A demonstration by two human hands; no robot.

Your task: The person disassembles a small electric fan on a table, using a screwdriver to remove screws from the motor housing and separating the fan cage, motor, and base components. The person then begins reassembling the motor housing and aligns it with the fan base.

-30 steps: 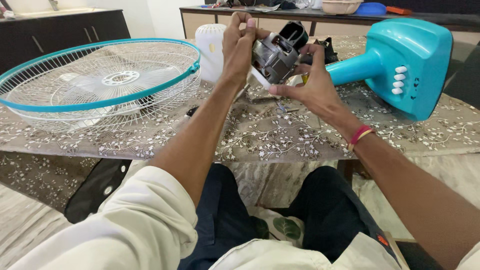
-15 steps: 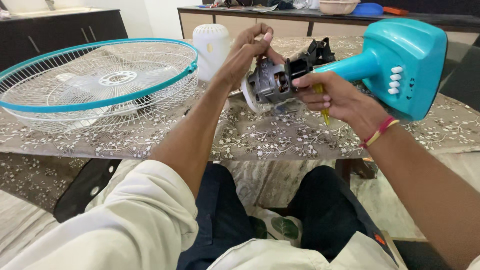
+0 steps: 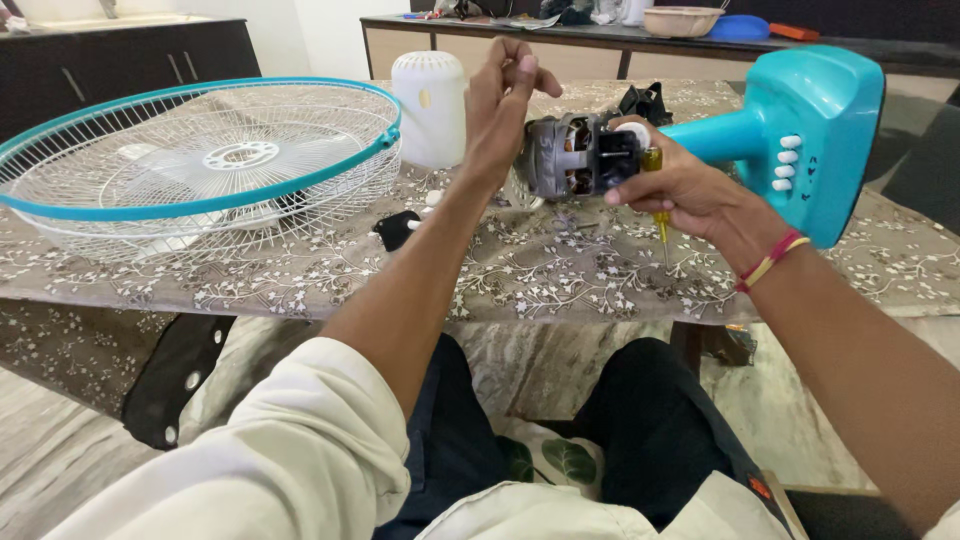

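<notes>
Since a moment ago: motor (image 3: 578, 155) has been turned and lifted level; the left hand (image 3: 503, 100) has risen off it.
Left hand: raised just left of the motor, fingers curled together — whether they pinch something small, I cannot tell.
Right hand (image 3: 680, 190): closed around the motor's right end, with a yellow-handled screwdriver (image 3: 659, 205) tucked in the same grip, tip pointing down.
Motor's place: held in the air above the patterned table (image 3: 540, 270), near the teal fan stand (image 3: 800, 130).
Step in hand: looks like inspecting or working on the motor housing — the next move likely needs a steady hold.
Nearby: fan guard (image 3: 200, 160) and white cap (image 3: 432, 105) rest on the table.
Hidden: motor's far side and shaft, behind the hands.
</notes>
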